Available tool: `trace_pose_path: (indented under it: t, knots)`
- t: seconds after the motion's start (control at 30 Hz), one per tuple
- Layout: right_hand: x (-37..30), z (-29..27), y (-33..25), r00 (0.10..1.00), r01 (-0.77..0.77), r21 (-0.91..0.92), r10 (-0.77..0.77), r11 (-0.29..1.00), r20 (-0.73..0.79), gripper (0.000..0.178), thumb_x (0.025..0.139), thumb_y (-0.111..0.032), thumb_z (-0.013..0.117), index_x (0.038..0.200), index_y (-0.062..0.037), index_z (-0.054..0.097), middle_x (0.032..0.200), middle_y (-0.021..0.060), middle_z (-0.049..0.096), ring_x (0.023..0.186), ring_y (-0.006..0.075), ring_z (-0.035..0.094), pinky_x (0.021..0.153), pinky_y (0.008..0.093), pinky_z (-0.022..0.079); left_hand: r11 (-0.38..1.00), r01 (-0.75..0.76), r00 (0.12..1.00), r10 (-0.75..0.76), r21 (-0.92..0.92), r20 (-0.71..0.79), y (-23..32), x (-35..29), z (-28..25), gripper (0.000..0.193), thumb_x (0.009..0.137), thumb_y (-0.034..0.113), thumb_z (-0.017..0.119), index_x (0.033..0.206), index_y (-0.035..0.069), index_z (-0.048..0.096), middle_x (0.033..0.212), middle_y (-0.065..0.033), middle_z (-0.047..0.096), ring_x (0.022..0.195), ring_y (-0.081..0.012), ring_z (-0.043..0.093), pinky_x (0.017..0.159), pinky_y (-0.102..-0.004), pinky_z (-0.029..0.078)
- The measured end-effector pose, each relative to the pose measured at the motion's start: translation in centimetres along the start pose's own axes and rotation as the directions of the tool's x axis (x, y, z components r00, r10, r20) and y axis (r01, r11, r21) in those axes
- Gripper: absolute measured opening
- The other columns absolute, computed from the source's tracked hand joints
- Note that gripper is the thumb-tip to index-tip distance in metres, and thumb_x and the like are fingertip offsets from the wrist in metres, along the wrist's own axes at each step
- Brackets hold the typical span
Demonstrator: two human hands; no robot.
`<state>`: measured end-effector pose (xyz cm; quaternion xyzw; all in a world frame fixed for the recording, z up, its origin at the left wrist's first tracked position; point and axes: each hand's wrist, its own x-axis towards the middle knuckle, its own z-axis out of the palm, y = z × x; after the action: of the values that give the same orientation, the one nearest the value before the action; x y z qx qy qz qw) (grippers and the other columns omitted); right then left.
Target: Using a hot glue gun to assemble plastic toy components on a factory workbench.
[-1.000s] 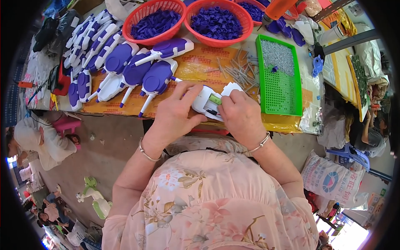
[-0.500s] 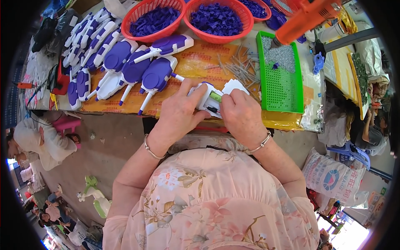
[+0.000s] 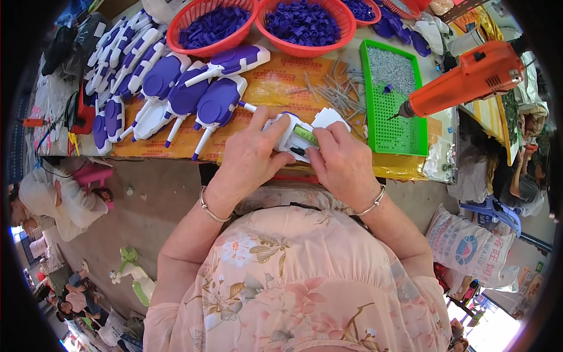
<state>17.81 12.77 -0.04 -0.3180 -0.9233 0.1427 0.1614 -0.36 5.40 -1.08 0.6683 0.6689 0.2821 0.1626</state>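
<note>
While your left hand [image 3: 249,154] is clamped on a white case [image 3: 285,142], thumb at its near edge and fingers over its top, your right hand [image 3: 347,163] touches the other end, fingers bent beside a green battery [image 3: 306,135]; whether they grip the battery or only the case, I cannot tell. You have the case left of the green tray [image 3: 423,132], near the table's front edge. Thin metal rods [image 3: 337,91] lie just left of the tray, and purple-and-white toys [image 3: 216,105] farther left. Red baskets [image 3: 216,51] of purple parts stand beyond it, leftward. An orange drill [image 3: 463,79] hangs at its right, bit overlapping the tray.
</note>
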Motion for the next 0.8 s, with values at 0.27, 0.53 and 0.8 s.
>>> trace_pose_path:
  t: [0.27, 0.53, 0.8]
  knots:
    - [0.0, 1.3, 0.3, 0.994, 0.075, -0.032, -0.077, 0.997, -0.080, 0.029, 0.078, -0.014, 0.067, 0.102, -0.0011, 0.060, 0.097, 0.0114, 0.051, 0.092, 0.0295, 0.051, 0.077, 0.0410, 0.042, 0.997, 0.041, 0.999, -0.041, 0.065, -0.010, 0.4, -0.1, 0.4, 0.063, 0.061, 0.016, 0.084, 0.118, 0.008, 0.058, 0.112, -0.0091, 0.055, 0.079, -0.0298, 0.064, 0.064, -0.0393, 0.052]
    - [0.0, 1.6, 0.0, 0.991, 0.088, 0.005, -0.087, 0.996, -0.102, 0.022, 0.075, -0.012, 0.066, 0.092, -0.0039, 0.056, 0.096, 0.0111, 0.052, 0.094, 0.0304, 0.049, 0.081, 0.0428, 0.039, 0.997, 0.001, 0.999, 0.002, 0.075, -0.033, 0.6, -0.1, 0.4, 0.059, 0.065, 0.020, 0.082, 0.115, 0.005, 0.055, 0.105, -0.0133, 0.052, 0.075, -0.0332, 0.064, 0.060, -0.0419, 0.052]
    - [0.5, 1.2, 1.9, 0.991, 0.123, 0.266, -0.104, 0.956, -0.086, 0.034, 0.076, -0.006, 0.068, 0.108, -0.0046, 0.057, 0.095, 0.0144, 0.056, 0.092, 0.0314, 0.053, 0.081, 0.0420, 0.042, 0.997, -0.015, 0.999, 0.017, 0.070, -0.030, 0.4, -0.2, 0.5, 0.058, 0.066, 0.020, 0.082, 0.114, 0.005, 0.054, 0.105, -0.0136, 0.051, 0.075, -0.0341, 0.064, 0.061, -0.0423, 0.052]
